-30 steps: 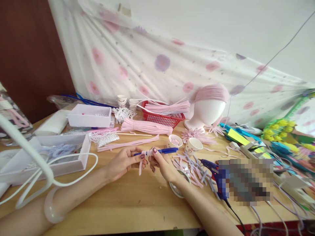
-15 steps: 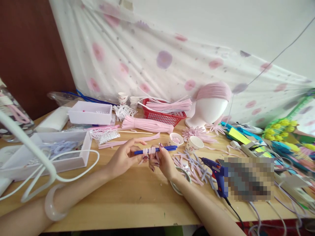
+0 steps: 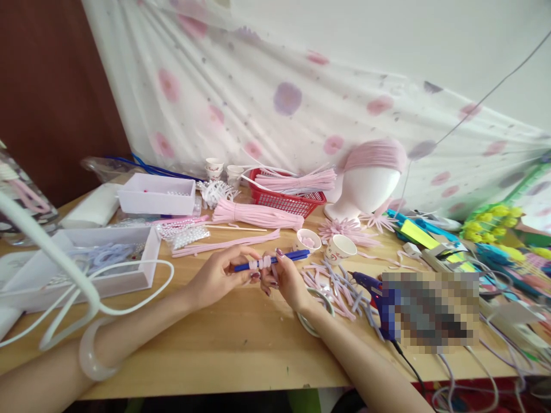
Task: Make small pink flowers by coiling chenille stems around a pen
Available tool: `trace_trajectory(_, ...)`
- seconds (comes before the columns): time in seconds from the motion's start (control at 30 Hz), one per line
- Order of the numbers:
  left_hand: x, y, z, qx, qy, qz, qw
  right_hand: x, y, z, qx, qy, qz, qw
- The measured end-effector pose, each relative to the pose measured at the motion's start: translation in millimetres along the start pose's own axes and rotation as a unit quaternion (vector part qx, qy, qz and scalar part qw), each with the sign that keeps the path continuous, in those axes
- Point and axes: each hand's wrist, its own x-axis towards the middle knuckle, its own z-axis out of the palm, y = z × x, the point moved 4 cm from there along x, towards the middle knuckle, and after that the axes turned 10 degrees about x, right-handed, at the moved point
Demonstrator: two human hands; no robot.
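A blue pen-like stick (image 3: 297, 255) lies nearly level between my hands, its right end tilted slightly up. A pale pink pipe cleaner (image 3: 260, 263) is wound in several turns around its left part. My right hand (image 3: 289, 280) is closed around the stick just right of the coil, thumb on top. My left hand (image 3: 226, 274) is closed at the stick's left end, its fingertips against the coil; which part they pinch is partly hidden. Under my right wrist lies a roll of tape (image 3: 316, 312).
Cut pink and lilac pipe cleaner pieces (image 3: 344, 292) lie beside a blue glue gun (image 3: 379, 304). Two paper cups, the nearer one (image 3: 341, 250) upright, stand behind. Further back are a red basket (image 3: 288, 201) and a foam head (image 3: 370, 189). A white tray (image 3: 152, 258) and cable (image 3: 142, 310) lie left.
The fingers of my left hand have come down from being raised and apart to close near the coil. My right hand keeps its hold on the stick.
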Motion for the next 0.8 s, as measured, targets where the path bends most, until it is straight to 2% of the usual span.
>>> trace_trajectory(0.4,-2.4,-4.1,1.8,0.002,-0.031,0.013,0.999,0.8,1.9,-1.6,-0.038,0.002,-0.001,0.999)
trace_trajectory(0.63,0.8,-6.2,-1.5,-0.022,0.032,-0.046,0.998,-5.0,-0.7,6.4,-0.080,0.032,-0.036,0.996)
trace_trajectory(0.7,1.2,-5.1,-2.9,-0.015,0.052,-0.042,0.998,-5.6,1.8,9.5,-0.065,0.023,-0.038,0.997)
trace_trajectory(0.8,1.5,-1.8,-5.7,0.023,0.071,-0.023,0.997,-5.5,3.2,10.0,-0.069,0.016,-0.081,0.994)
